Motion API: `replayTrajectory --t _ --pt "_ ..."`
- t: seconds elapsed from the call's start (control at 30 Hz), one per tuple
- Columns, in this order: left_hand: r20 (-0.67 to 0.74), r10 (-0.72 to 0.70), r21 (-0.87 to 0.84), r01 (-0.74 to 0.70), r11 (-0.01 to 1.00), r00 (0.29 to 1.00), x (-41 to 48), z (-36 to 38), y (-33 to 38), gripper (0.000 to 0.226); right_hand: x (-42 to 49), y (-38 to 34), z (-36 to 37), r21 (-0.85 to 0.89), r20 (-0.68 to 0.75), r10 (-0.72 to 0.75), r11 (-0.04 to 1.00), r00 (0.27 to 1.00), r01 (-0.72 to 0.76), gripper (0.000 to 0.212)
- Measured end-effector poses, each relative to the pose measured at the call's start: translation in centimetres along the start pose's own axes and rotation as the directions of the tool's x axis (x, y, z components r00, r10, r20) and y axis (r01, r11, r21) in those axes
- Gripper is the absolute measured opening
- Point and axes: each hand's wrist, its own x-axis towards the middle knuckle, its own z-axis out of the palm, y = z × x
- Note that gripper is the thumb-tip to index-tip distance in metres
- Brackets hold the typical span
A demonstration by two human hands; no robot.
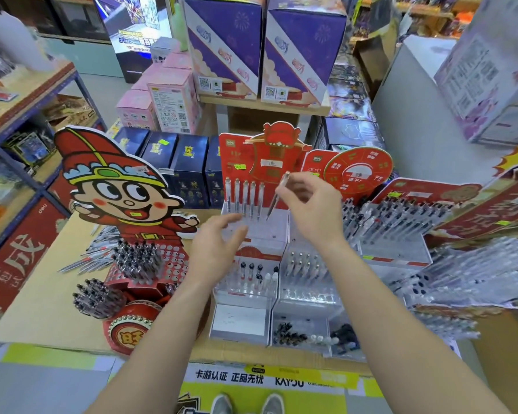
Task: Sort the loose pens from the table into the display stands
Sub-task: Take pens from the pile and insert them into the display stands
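Observation:
My right hand (314,207) pinches a clear pen (277,197) by its upper half, tip down, over the white top of the red-backed display stand (269,228). Several clear pens (245,198) stand upright in a row at the stand's back, just left of the held pen. My left hand (217,246) hovers with its fingers spread and relaxed over the stand's front left, holding nothing. A pile of loose pens (95,255) lies on the table at the left, behind the cartoon-figure stand (141,264).
A clear stand (245,279) and another (308,270) sit in front, partly filled. Full pen racks (401,222) crowd the right side. Dark blue boxes (189,171) line the back. A shelf unit (21,121) stands at the left. The table's cardboard edge (72,348) runs along the front.

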Motion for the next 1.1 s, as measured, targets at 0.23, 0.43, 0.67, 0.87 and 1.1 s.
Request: replayTrajectory --t 0.23,0.43,0.67,0.87,1.1 --pt "0.093 0.139 0.413 -0.166 0.896 0.986 0.2 0.2 -3.1 0.043 1.6 1.8 0.9 -0.086 0.030 0.012 0.996 0.999 -0.010 0.021" --pt "0.086 0.157 0.409 -0.178 0.895 0.984 0.0 0.2 -3.4 0.042 1.7 1.9 0.8 -0.066 0.017 0.017 0.998 1.000 -0.016 0.017" --pt "0.085 0.135 0.407 -0.158 0.900 0.987 0.2 0.3 -3.6 0.043 1.4 3.2 1.6 -0.100 0.080 0.045 0.994 0.996 -0.037 0.010" --pt "0.080 0.136 0.404 -0.157 0.901 0.987 0.1 0.4 -3.7 0.044 1.3 4.0 2.5 -0.138 0.115 0.080 0.988 0.990 -0.064 0.007" --pt "0.084 0.138 0.396 -0.160 0.904 0.987 0.1 0.4 -3.9 0.045 1.5 3.6 3.3 -0.183 0.146 0.062 0.983 0.987 -0.034 0.006"
